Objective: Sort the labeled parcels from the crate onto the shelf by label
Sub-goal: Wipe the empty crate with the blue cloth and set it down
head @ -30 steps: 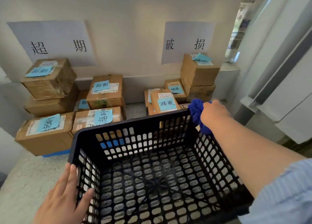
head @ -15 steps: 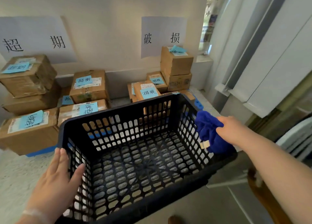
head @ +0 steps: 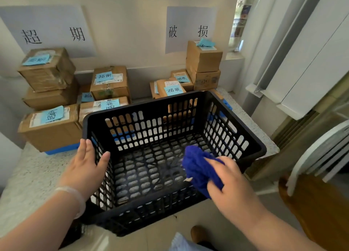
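From the head camera, the black lattice crate stood on the speckled shelf with no parcels in it. It looked light and stiff, best taken by its rim. The left hand pressed its left wall, fingers straight. The right hand clutched one blue cloth inside. Beyond stood six left-group parcels and at least five right-group parcels, taped cardboard, under two paper signs.

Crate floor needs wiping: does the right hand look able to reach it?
Likely yes: right hand, gripping the blue cloth, hovers over the open crate, nothing lying inside.
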The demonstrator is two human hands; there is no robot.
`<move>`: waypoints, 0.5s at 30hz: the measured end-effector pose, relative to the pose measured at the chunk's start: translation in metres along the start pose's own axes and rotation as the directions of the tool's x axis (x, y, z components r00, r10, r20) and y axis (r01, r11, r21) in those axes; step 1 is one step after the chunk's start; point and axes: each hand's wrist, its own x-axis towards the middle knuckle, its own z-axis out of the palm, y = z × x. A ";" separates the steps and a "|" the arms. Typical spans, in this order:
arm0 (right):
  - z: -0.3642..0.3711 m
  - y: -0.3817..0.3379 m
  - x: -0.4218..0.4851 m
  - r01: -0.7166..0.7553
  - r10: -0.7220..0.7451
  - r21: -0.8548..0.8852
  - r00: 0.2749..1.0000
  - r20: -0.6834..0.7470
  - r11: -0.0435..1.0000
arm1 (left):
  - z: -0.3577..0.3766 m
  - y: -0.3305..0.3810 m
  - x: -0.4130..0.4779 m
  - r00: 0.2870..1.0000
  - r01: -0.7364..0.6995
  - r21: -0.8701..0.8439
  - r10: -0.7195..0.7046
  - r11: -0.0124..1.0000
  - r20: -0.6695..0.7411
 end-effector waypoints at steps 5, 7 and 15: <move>0.060 -0.053 -0.009 0.285 -0.261 -0.156 0.952 0.159 0.946 | -0.001 0.002 -0.001 1.000 0.015 0.010 -0.015 1.000 0.005; 0.075 -0.067 -0.006 0.396 -0.361 -0.219 0.914 0.183 0.892 | -0.001 0.001 0.000 1.000 0.008 -0.002 -0.008 1.000 0.007; 0.107 -0.093 0.008 0.688 -0.655 -0.217 0.726 0.208 0.693 | 0.001 -0.008 0.009 0.998 0.048 -0.222 -0.040 0.974 0.041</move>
